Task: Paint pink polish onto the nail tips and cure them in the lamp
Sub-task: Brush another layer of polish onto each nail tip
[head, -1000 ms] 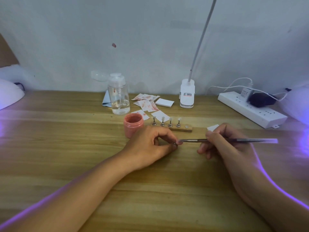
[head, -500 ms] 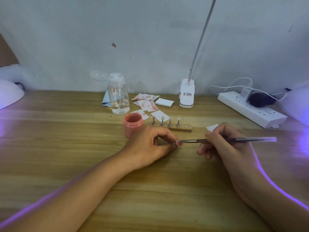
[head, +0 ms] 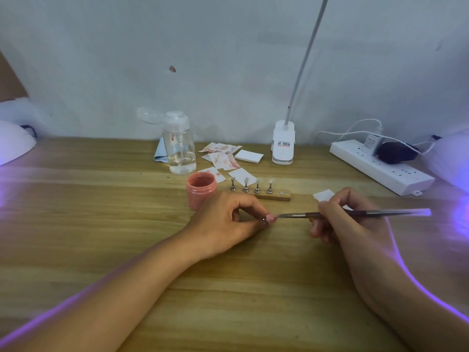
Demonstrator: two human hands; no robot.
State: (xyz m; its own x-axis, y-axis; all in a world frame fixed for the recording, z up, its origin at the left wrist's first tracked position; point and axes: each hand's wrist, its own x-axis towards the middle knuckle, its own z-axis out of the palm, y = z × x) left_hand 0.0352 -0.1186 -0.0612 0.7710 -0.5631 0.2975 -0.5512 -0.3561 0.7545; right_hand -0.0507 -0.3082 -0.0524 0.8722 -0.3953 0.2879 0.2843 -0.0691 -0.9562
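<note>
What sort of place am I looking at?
Likely a nail-art desk: the left hand holds a pink nail tip, the right hand holds a brush to it, an open jar of pink polish stands behind, and a curing lamp sits far left.

Both arms are bare from the edge of the view down to the fingers, the left hand (head: 228, 219) and the right hand (head: 350, 224) alike uncovered. A thin violet line of light runs along the outer edge of the left forearm (head: 114, 295). A brighter one runs along the right forearm (head: 406, 301).
</note>
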